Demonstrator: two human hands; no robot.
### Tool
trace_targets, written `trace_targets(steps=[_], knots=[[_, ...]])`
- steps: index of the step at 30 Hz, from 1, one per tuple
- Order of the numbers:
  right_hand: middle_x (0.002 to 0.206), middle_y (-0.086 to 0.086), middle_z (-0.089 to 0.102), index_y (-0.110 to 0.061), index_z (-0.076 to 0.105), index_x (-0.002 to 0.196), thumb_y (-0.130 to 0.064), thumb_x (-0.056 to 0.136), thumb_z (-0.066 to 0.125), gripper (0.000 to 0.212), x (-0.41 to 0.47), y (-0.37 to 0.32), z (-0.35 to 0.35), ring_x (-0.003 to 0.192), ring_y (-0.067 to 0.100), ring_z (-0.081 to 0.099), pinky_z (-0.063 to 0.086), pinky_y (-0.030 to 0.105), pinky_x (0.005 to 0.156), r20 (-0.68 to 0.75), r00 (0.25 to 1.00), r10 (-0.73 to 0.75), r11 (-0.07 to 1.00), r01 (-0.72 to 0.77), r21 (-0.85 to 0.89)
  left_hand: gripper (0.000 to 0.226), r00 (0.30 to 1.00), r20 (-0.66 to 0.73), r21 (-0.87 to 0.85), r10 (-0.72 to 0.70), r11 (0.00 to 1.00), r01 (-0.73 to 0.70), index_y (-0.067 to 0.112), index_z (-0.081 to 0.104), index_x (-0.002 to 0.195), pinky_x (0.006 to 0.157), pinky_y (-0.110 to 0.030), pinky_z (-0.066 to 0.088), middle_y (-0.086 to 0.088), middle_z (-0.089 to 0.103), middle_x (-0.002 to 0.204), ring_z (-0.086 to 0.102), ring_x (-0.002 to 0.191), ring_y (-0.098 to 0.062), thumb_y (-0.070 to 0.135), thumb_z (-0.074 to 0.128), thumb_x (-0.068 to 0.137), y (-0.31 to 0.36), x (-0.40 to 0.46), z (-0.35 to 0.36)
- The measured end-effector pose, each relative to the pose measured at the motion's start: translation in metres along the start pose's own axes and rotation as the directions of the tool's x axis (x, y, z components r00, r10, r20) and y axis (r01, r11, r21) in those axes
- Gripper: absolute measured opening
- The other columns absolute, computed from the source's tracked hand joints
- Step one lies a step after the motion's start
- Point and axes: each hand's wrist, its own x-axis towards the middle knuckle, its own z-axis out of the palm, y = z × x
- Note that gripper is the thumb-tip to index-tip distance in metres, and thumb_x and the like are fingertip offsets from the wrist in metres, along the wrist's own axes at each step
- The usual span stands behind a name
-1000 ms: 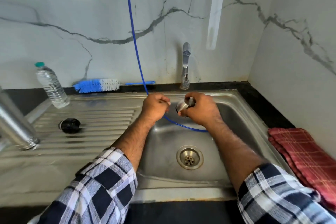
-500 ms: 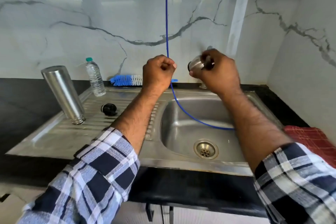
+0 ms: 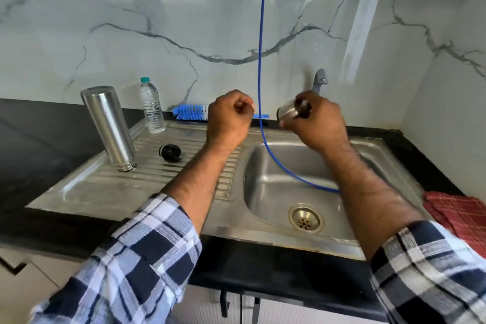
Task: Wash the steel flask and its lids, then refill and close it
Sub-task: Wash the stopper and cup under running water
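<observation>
The steel flask (image 3: 110, 126) stands upside down on the sink's ribbed drainboard (image 3: 157, 166) at the left. A black inner lid (image 3: 170, 152) lies on the ribs just right of it. My right hand (image 3: 313, 119) grips the steel outer lid (image 3: 287, 112), raised above the basin in front of the tap (image 3: 319, 79). My left hand (image 3: 228, 119) hangs in the air beside it with its fingers curled into a fist, holding nothing that I can see, just left of the blue hose (image 3: 261, 60).
The blue hose drops from above into the sink basin (image 3: 276, 192), which has a drain (image 3: 305, 217). A plastic water bottle (image 3: 152, 105) and a blue bottle brush (image 3: 190, 112) sit at the back. A red checked cloth (image 3: 462, 213) lies on the black counter at right.
Both hands rose from low in the basin to above the sink with the steel lid; my view pulled back, bringing the upturned flask fully into sight.
</observation>
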Motion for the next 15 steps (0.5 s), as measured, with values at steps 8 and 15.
trace_targets(steps=[8, 15], knots=[[0.090, 0.002, 0.072, -0.023, 0.073, 0.103, -0.041, 0.072, 0.092, 0.040, -0.045, 0.035, 0.067, 0.090, 0.026, 0.070, 0.052, 0.030, 0.075, 0.378, 0.911, 0.166, 0.971, -0.083, -0.226, 0.015, 0.873, 0.378, 0.411, -0.308, 0.901, 0.140, 0.027, 0.072, 0.077, 0.079, -0.037, 0.065, 0.011, 0.074, 0.082, 0.073, 0.080, -0.015, 0.013, 0.075, 0.083, -0.067, -0.048, -0.003], [0.092, -0.001, 0.071, -0.024, 0.069, 0.101, -0.046, 0.071, 0.091, 0.043, -0.012, 0.005, 0.081, 0.082, 0.021, 0.066, 0.050, 0.029, 0.073, 0.178, 0.984, -0.011, 0.998, 0.021, -0.053, 0.012, 0.934, 0.282, 0.391, -0.220, 0.915, 0.097, 0.024, 0.073, 0.081, 0.077, -0.035, 0.064, 0.011, 0.073, 0.076, 0.071, 0.072, -0.012, 0.015, 0.072, 0.089, -0.070, -0.021, -0.023]])
